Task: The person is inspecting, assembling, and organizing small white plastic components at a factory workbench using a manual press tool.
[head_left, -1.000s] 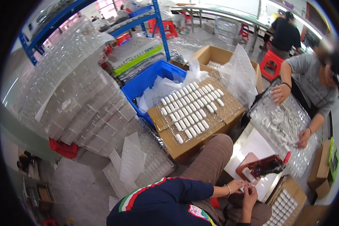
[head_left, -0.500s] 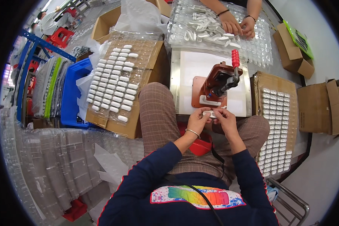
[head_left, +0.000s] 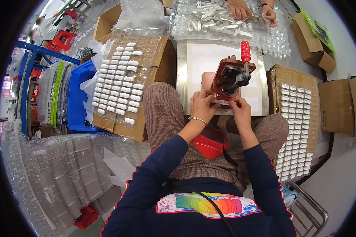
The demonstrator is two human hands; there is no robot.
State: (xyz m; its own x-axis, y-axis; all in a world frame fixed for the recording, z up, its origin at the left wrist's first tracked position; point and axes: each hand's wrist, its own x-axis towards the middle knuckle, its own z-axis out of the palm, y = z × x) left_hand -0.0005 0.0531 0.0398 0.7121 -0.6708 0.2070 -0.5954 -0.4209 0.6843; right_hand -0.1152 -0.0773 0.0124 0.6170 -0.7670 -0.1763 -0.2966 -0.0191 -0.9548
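Observation:
A brown hand-operated toggle press (head_left: 227, 79) with a red ribbed handle (head_left: 245, 51) stands on a white-covered board (head_left: 194, 59) with metal edges. My left hand (head_left: 203, 106) is at the left of the press base, its fingers bent inward beneath the press head. From the other side my right hand (head_left: 240, 111) reaches in, thumb and fingers pinched at the base's front edge. Whatever the fingertips hold is hidden by the hands and the press head. No white oblong piece shows clearly between them.
Left, a clear blister tray (head_left: 146, 51) of white oblong pieces (head_left: 122, 89) lies on a cardboard box. Right, another tray (head_left: 292, 130) holds rows of white pieces. Across the board, a co-worker's hands (head_left: 241, 10) are over loose white parts (head_left: 211, 15). A blue bin (head_left: 77, 102) stands left.
Both hands have moved forward from in front of the press to its base. The white oblong piece seen between my fingers, and one in the base, are now out of sight.

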